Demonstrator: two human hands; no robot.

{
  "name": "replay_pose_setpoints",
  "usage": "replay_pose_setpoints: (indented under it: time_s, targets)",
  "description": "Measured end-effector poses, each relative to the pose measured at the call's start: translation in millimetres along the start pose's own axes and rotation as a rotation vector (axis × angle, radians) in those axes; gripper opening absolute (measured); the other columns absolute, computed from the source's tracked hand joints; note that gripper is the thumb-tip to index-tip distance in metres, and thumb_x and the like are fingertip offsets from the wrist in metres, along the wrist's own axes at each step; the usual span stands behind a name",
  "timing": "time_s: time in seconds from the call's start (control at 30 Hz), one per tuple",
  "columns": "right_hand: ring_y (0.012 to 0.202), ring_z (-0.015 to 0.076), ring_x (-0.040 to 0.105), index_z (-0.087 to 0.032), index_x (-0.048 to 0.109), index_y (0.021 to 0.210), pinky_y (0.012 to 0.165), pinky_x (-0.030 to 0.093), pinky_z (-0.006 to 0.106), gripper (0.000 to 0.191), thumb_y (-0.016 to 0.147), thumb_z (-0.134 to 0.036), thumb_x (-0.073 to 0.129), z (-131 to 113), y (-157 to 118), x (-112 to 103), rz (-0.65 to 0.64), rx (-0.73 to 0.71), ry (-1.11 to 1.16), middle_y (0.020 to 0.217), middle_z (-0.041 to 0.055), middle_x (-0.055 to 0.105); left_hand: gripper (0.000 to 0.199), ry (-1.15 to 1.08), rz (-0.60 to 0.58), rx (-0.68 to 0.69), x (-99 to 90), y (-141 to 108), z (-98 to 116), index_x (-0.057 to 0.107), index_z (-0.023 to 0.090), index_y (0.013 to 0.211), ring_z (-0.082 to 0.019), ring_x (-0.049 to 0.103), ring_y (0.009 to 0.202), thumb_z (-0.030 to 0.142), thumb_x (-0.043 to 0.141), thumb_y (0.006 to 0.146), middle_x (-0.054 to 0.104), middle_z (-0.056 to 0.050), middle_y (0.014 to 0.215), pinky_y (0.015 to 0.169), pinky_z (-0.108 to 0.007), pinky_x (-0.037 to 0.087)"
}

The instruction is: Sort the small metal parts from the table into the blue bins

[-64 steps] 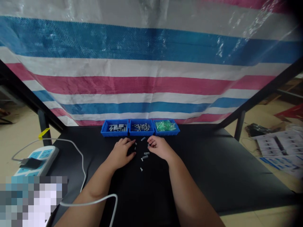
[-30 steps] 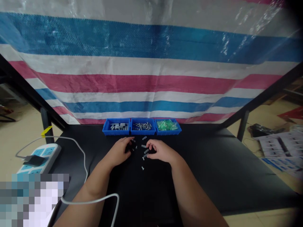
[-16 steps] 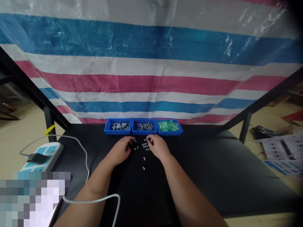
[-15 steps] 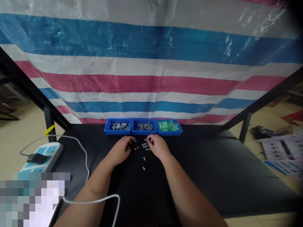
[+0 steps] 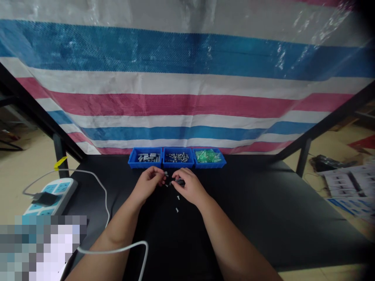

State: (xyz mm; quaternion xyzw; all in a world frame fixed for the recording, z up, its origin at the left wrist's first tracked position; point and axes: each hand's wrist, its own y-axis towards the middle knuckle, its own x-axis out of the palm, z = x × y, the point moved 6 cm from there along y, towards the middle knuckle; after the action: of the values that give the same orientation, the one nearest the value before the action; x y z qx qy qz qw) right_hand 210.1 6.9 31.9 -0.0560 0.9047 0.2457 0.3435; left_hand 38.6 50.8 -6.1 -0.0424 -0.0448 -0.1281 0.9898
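My left hand (image 5: 149,182) is closed in a pinch near a small screw (image 5: 166,173) at its fingertips; what it grips is too small to make out. My right hand (image 5: 187,184) curves over grey cylinders (image 5: 180,182), with thumb and fingers apart. More small screws lie between the hands, and two lie nearer me, one (image 5: 178,198) above the other (image 5: 177,210). Behind the hands stand three blue bins: the left bin (image 5: 145,165) with grey cylinders, the middle bin (image 5: 178,165) with screws, the right bin (image 5: 209,165) with green plastic bags.
The black table (image 5: 252,210) has a striped sheet (image 5: 187,105) behind it. At the left are a power strip (image 5: 63,195) with a black plug (image 5: 44,198) and a white cable (image 5: 107,195) that loops across my left forearm. A blurred-out object lies at the lower left.
My right hand has moved left and slightly toward me, now over the grey cylinders. My left hand has raised and drawn its fingers together.
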Motion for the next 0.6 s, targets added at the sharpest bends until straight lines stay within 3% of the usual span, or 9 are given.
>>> replay_pose_setpoints:
  time_s: [0.1, 0.2, 0.27, 0.37, 0.6]
  targets:
    - [0.095, 0.0204, 0.055, -0.024, 0.073, 0.103, 0.089, 0.046, 0.035, 0.017, 0.088, -0.018, 0.072, 0.9, -0.4, 10.8, -0.103, -0.033, -0.093, 0.098, 0.0029, 0.066, 0.037, -0.226, 0.228, -0.016, -20.6, 4.6, -0.5, 0.064, 0.015, 0.092, -0.011, 0.068, 0.068, 0.041, 0.083, 0.074, 0.073, -0.003, 0.079, 0.064, -0.021, 0.052]
    - [0.097, 0.0214, 0.053, -0.026, 0.075, 0.108, 0.090, 0.045, 0.037, 0.022, 0.088, -0.019, 0.072, 3.5, -0.5, 19.3, -0.153, -0.019, -0.131, 0.099, 0.0034, 0.067, 0.044, -0.401, 0.332, 0.126, -31.8, 6.8, 8.7, 0.068, 0.016, 0.105, -0.017, 0.074, 0.094, 0.035, 0.087, 0.070, 0.076, -0.008, 0.101, 0.087, -0.028, 0.057]
    - [0.097, 0.0215, 0.053, -0.025, 0.076, 0.106, 0.090, 0.045, 0.036, 0.019, 0.089, -0.018, 0.072, 5.6, -0.4, 23.1, -0.170, -0.002, -0.135, 0.096, 0.0036, 0.068, 0.055, -0.429, 0.312, 0.216, -31.5, 6.8, 15.3, 0.067, 0.020, 0.121, -0.022, 0.068, 0.118, 0.031, 0.087, 0.071, 0.072, -0.010, 0.124, 0.105, -0.036, 0.052]
    - [0.095, 0.0211, 0.053, -0.025, 0.076, 0.100, 0.087, 0.045, 0.035, 0.014, 0.090, -0.017, 0.070, 7.4, 0.2, 25.6, -0.185, 0.002, -0.128, 0.094, 0.0034, 0.070, 0.066, -0.408, 0.231, 0.241, -24.2, 5.4, 18.2, 0.060, 0.028, 0.135, -0.027, 0.051, 0.139, 0.028, 0.085, 0.074, 0.059, -0.011, 0.146, 0.118, -0.044, 0.041]
    - [0.092, 0.0204, 0.055, -0.024, 0.076, 0.095, 0.087, 0.044, 0.035, 0.010, 0.091, -0.017, 0.069, 8.2, 0.9, 25.0, -0.187, -0.029, -0.110, 0.093, 0.0029, 0.071, 0.077, -0.356, 0.133, 0.237, -16.7, 5.7, 9.8, 0.046, 0.035, 0.148, -0.028, 0.037, 0.149, 0.027, 0.081, 0.080, 0.037, -0.009, 0.163, 0.122, -0.048, 0.035]
